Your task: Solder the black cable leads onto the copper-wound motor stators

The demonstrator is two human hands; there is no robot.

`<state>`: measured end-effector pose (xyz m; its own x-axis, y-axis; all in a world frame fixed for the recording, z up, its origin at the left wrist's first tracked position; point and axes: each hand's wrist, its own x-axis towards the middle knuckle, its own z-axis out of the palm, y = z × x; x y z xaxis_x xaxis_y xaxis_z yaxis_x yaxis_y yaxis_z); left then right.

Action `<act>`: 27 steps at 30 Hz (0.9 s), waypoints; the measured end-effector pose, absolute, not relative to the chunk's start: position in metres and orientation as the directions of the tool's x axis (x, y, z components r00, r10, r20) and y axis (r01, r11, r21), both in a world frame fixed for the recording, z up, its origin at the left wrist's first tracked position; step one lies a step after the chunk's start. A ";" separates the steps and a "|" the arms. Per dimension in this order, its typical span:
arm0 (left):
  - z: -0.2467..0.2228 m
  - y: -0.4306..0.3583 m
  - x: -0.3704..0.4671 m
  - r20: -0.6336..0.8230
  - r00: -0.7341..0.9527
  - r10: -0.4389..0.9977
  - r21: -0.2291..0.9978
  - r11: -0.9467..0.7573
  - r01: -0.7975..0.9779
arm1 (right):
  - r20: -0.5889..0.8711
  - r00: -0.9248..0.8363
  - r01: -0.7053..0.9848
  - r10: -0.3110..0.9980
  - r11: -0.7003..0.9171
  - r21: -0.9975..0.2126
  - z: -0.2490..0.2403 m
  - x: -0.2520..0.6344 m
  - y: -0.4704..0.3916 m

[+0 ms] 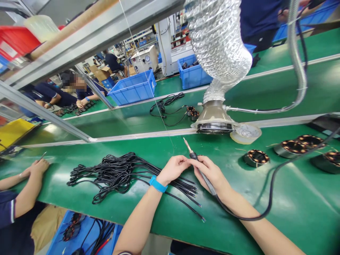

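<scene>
My right hand (pixel 212 175) is wrapped round a soldering iron (pixel 193 155), its bare tip pointing up and away from me. My left hand (pixel 174 170), with a blue wristband (pixel 158 184), has thumb and fingers pinched together and meets the right fingertips. What sits in that pinch is too small or hidden to make out. A bundle of black cables (pixel 114 173) lies to the left, its stripped ends running under my left wrist. A thin wire (pixel 162 118) hangs down just beyond my hands.
Several stator coils (pixel 256 158) stand at right. A fume hood (pixel 214 117) on a foil duct (pixel 217 42) hangs ahead beside a small tub (pixel 245 133). The iron's cord (pixel 271 187) loops over my right forearm. A co-worker's hands (pixel 38 168) rest at left; blue bins (pixel 132 88) stand behind.
</scene>
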<state>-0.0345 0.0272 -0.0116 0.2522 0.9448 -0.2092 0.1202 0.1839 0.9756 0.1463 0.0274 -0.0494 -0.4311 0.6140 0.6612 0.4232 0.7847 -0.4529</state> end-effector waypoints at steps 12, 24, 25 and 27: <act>-0.009 0.026 -0.032 -0.227 0.204 0.952 0.971 0.205 0.125 | 0.586 -0.284 0.536 0.759 0.632 -0.559 -0.055 0.169 0.023; -0.022 0.026 -0.031 -0.160 0.174 0.972 0.977 0.130 0.170 | 0.628 -0.250 0.530 0.737 0.647 -0.548 -0.051 0.168 0.028; -0.023 0.026 -0.031 -0.157 0.171 0.973 0.975 0.125 0.182 | 0.661 -0.236 0.526 0.712 0.666 -0.529 -0.047 0.169 0.026; -0.023 0.026 -0.031 -0.154 0.165 0.974 0.972 0.120 0.200 | 0.733 -0.201 0.483 0.650 0.717 -0.503 -0.038 0.172 0.021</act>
<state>-0.0311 0.0258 -0.0231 0.1648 0.9742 -0.1544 0.2001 0.1202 0.9724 0.1718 0.0214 -0.0382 -0.2014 0.6496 0.7331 0.4828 0.7171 -0.5027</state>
